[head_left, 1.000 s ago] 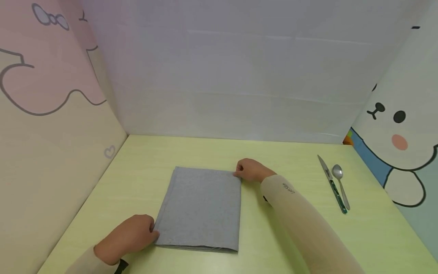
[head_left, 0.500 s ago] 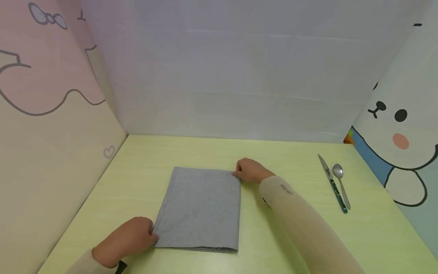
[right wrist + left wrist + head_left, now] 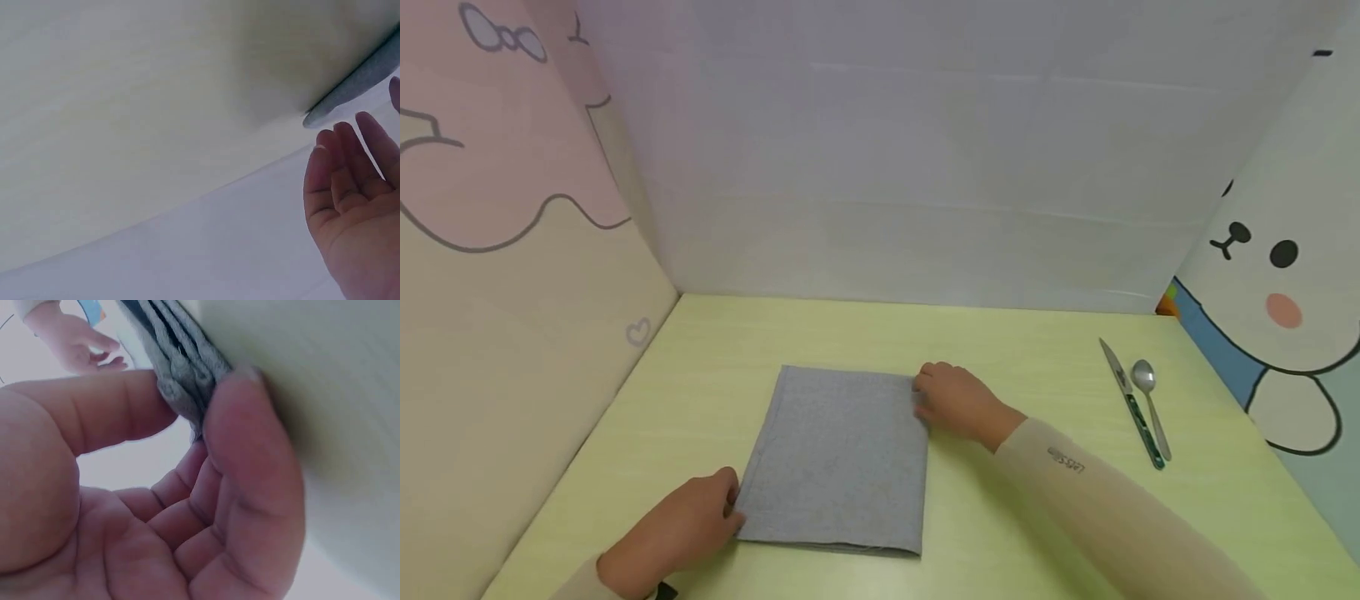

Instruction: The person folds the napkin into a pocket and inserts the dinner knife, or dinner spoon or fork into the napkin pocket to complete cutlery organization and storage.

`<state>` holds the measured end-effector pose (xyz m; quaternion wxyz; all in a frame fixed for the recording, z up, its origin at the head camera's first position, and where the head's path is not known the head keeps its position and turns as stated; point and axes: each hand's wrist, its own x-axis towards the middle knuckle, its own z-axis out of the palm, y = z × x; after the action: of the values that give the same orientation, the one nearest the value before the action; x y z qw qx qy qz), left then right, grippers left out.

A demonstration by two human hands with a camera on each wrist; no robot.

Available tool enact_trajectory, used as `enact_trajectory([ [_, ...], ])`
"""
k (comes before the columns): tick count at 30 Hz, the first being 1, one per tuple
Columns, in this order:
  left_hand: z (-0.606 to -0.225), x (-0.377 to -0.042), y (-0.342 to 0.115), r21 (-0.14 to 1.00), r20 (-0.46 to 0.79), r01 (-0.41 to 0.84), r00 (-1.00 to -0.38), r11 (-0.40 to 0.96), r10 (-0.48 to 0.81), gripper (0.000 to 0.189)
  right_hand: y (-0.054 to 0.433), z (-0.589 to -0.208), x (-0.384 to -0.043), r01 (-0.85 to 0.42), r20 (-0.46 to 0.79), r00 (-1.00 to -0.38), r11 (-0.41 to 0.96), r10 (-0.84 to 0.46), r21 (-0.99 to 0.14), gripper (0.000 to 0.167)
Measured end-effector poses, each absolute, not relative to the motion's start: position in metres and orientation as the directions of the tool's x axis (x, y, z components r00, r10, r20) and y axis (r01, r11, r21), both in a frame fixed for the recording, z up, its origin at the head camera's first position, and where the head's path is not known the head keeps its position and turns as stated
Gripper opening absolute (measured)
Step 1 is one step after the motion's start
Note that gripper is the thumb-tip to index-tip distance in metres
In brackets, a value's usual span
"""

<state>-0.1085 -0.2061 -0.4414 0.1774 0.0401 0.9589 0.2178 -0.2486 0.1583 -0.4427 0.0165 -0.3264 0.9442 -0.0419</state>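
Observation:
A grey cloth (image 3: 842, 458), folded into a rectangle, lies flat on the table. My left hand (image 3: 688, 517) pinches its near left corner. Several stacked layers of the cloth (image 3: 187, 365) show between thumb and fingers in the left wrist view. At the far right corner, my right hand (image 3: 958, 400) hovers beside the edge, overlapping it in the head view. From the right wrist, the fingers of that hand (image 3: 359, 212) look loosely bent and spread, with a gap between them and the cloth edge (image 3: 359, 81).
To the right on the pale yellow-green table (image 3: 1022, 517) lie a knife (image 3: 1131, 404) with a dark green handle and a metal spoon (image 3: 1150, 408), side by side. A white wall (image 3: 910, 167) stands behind, with printed panels on both sides.
My right hand has let go of the far right corner and shifted slightly toward me, its fingers loosening. The left hand keeps its pinch, and the cloth stays almost in place.

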Motion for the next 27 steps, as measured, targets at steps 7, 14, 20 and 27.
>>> enact_trajectory([
  [7,-0.447,-0.106,-0.209,0.442,-0.307,-0.019,-0.943,0.897,0.131,0.022,0.161,-0.454,-0.221,-0.616,-0.130,-0.773,0.784,-0.621,-0.082,0.070],
  [14,-0.447,-0.101,-0.209,0.429,-0.333,-0.036,-0.935,0.902,0.122,0.021,0.169,-0.461,-0.202,-0.603,-0.207,-0.761,0.788,-0.615,-0.123,0.104],
  [20,-0.447,-0.101,-0.209,0.437,-0.341,-0.039,-0.932,0.899,0.125,0.020,0.162,-0.461,-0.180,-0.688,-0.128,-0.712,0.723,-0.690,-0.069,0.080],
  [27,-0.447,-0.100,-0.210,0.434,-0.334,-0.039,-0.935,0.900,0.121,0.020,0.154,-0.461,-0.159,-0.681,-0.183,-0.701,0.723,-0.690,-0.120,0.110],
])
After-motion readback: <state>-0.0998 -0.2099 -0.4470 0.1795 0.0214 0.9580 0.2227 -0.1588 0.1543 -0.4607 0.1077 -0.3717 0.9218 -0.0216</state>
